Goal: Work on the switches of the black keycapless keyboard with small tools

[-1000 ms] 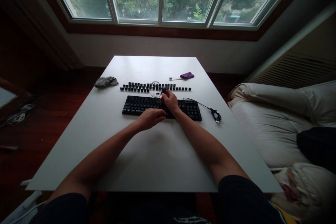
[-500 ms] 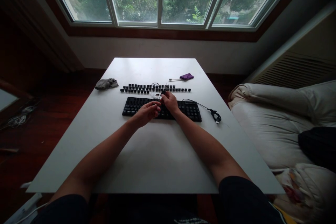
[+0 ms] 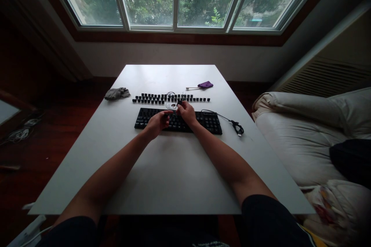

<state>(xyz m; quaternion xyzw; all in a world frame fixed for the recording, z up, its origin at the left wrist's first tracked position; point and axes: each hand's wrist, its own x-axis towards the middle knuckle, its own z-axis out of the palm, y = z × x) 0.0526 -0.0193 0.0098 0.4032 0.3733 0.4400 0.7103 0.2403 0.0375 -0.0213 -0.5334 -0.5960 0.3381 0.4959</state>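
Table: white top [image 3: 162, 185], bearing the keyboard crosswise, beyond the person's forearms.
Keyboard: black, set on the middle of the table [image 3: 180, 125]; it lies beneath both hands and to the near side of the right fingertips, which show over its far edge.
Nearer hand: the right, closer to the keyboard's middle; the left overlies a part left of the middle. Whether either hand touches the keys cannot be told.
Long axis: left to right across the person's front, the right end very slightly closer to the body.
Pointing: near long edge toward the person, number pad toward the person's right, cable [image 3: 237, 126] on the right side, looped, with its plug end toward the person.
Loose keycaps: rows [image 3: 153, 99] just beyond the keyboard, roughly parallel to its long axis.
Left hand: thumb and fingers drawn close together [image 3: 156, 123]; whether they hold anything cannot be told.
Right hand: fingertips pinched about a small dark piece [image 3: 179, 103], the hand itself [image 3: 187, 113] angled forward and leftward.
Clear dish: round, just beyond the keyboard [image 3: 168, 106], beside the right fingertips.
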